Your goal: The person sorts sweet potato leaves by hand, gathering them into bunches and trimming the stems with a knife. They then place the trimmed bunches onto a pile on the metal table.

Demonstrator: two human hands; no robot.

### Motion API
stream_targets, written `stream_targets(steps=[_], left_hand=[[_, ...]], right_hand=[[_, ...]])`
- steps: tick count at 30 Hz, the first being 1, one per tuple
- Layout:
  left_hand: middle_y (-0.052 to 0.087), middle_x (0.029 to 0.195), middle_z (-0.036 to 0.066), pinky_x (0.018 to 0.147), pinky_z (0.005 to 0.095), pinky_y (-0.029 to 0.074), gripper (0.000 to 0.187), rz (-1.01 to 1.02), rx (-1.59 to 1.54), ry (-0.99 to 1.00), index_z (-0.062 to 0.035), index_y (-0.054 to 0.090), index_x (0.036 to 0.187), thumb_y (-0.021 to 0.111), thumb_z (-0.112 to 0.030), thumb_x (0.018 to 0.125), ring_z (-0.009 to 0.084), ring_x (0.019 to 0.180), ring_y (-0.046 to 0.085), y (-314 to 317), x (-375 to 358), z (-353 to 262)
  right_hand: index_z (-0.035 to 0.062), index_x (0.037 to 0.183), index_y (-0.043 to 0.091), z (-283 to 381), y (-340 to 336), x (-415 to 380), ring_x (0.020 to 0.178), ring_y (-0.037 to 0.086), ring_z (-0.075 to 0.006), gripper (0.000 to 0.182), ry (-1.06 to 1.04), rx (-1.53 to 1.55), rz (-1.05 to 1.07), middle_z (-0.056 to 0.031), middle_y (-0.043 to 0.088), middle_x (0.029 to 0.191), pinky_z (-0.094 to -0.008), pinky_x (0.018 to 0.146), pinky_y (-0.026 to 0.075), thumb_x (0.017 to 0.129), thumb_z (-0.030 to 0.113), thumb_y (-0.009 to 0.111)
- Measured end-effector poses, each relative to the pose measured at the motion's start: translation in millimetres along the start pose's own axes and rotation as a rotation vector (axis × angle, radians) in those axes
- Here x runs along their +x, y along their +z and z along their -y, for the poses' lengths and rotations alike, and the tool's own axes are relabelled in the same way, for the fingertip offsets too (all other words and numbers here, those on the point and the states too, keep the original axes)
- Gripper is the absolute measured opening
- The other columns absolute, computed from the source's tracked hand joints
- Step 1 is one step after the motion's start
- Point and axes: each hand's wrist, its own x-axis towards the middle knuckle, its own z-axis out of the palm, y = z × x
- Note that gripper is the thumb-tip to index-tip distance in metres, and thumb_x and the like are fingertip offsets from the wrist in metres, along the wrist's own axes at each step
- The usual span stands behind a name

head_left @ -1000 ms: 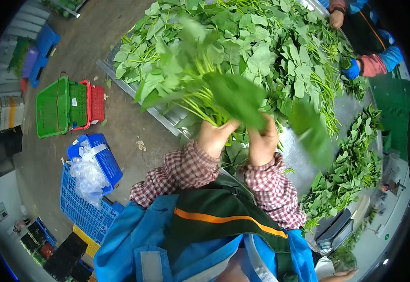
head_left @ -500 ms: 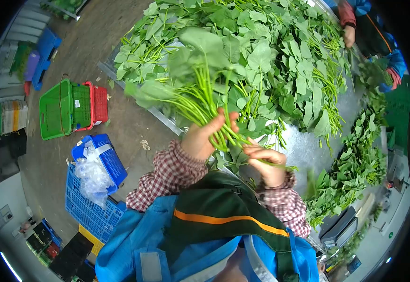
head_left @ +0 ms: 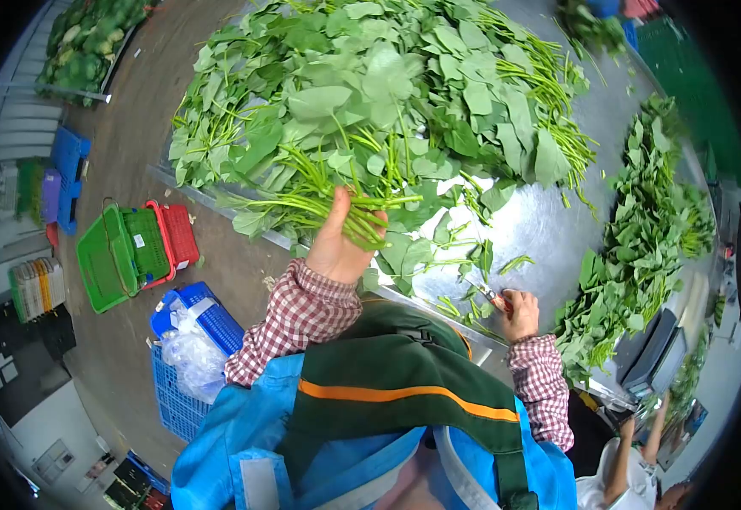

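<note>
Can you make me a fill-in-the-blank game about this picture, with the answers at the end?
1. The person's ____ hand grips the stems.
2. Clear plastic spills over a basket coloured ____.
3. The basket snug beside the green basket is coloured ____.
4. The stripe across the dark green apron is coloured ____.

Missing words: left; blue; red; orange.

Your right hand (head_left: 521,314) partly covers a tool (head_left: 496,299) too small to identify, while stems (head_left: 360,229) hide part of your left hand (head_left: 340,257). The top edge crops the leafy pile (head_left: 404,68) and a co-worker's blurred sleeve (head_left: 641,8).
</note>
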Motion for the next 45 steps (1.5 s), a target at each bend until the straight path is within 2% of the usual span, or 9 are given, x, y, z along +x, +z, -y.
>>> stream_targets(steps=[6,9,11,18,28,35,37,41,45], left_hand=[[0.058,0.090,0.001,0.079,0.0287,0.046,0.015,-0.110,0.005,0.028,-0.0095,0.057,0.094,0.057,-0.020,0.084,0.0160,0.085,0.054,13,5,33],[0.057,0.093,0.001,0.080,0.0289,0.046,0.014,-0.209,0.130,0.102,-0.0098,0.057,0.095,0.058,-0.019,0.083,0.0159,0.085,0.054,18,5,54],[0.057,0.093,0.000,0.076,0.0284,0.046,0.014,-0.190,0.184,0.106,-0.0123,0.055,0.095,0.060,-0.015,0.082,0.0154,0.086,0.054,21,6,69],[0.053,0.096,0.001,0.076,0.0288,0.044,0.018,-0.076,0.361,0.100,-0.0134,0.051,0.097,0.060,-0.011,0.082,0.0157,0.086,0.053,25,5,113],[0.055,0.091,0.004,0.075,0.0303,0.044,0.018,-0.075,0.389,0.088,-0.0091,0.050,0.097,0.060,-0.009,0.082,0.0167,0.083,0.054,45,-1,127],[0.054,0.094,0.004,0.077,0.0302,0.045,0.018,-0.017,0.331,0.196,-0.0110,0.052,0.097,0.061,-0.011,0.081,0.0164,0.089,0.052,54,7,92],[0.054,0.101,0.006,0.079,0.0312,0.046,0.016,0.045,0.424,0.222,-0.0107,0.053,0.099,0.057,-0.014,0.084,0.0173,0.091,0.053,46,8,85],[0.052,0.111,0.013,0.085,0.0369,0.044,0.016,-0.033,0.509,0.468,-0.0082,0.049,0.097,0.057,-0.011,0.083,0.0210,0.097,0.053,58,-3,41],[0.050,0.112,0.016,0.079,0.0360,0.047,0.015,-0.181,0.599,0.593,-0.0052,0.051,0.100,0.049,-0.014,0.088,0.0193,0.084,0.056,1,-10,-25]], right_hand=[[0.0068,0.100,0.051,-11,2,-12,0.088,0.047,-0.0301,0.041,-0.171,0.152,-0.021,-0.0126,0.049,0.091,-0.0367,0.077,0.040,0.060,0.002,0.058],[0.0026,0.099,0.049,2,-28,-27,0.081,0.049,-0.0238,0.035,-0.048,0.620,-0.114,-0.0101,0.049,0.085,-0.0321,0.073,0.041,0.064,-0.001,0.052],[0.0017,0.108,0.041,20,-49,-37,0.058,0.046,-0.0072,0.030,0.187,1.351,0.034,-0.0025,0.048,0.076,-0.0218,0.050,0.039,0.078,0.001,0.045],[-0.0002,0.116,0.036,93,-54,-7,0.049,0.041,-0.0056,0.027,-0.205,1.471,0.037,0.0008,0.043,0.063,-0.0192,0.046,0.035,0.092,0.013,0.037],[0.0028,0.097,0.045,95,-73,-8,0.040,0.038,-0.0073,0.031,0.045,1.746,0.458,-0.0014,0.042,0.055,-0.0206,0.038,0.032,0.095,0.030,0.029],[0.0045,0.091,0.049,46,-13,-43,0.043,0.043,-0.0105,0.031,0.325,1.248,0.340,-0.0028,0.046,0.056,-0.0239,0.043,0.036,0.093,0.032,0.036],[0.0040,0.090,0.050,44,-14,-34,0.046,0.047,-0.0152,0.031,0.264,1.002,0.242,-0.0047,0.050,0.057,-0.0260,0.047,0.038,0.092,0.032,0.038],[0.0028,0.102,0.054,34,-8,-7,0.071,0.056,-0.0314,0.028,-0.208,-0.033,-0.242,-0.0146,0.059,0.081,-0.0351,0.062,0.044,0.083,0.024,0.052],[0.0013,0.101,0.056,73,-41,35,0.078,0.057,-0.0312,0.026,-0.181,0.576,-0.178,-0.0155,0.059,0.087,-0.0364,0.070,0.045,0.080,0.015,0.055]])
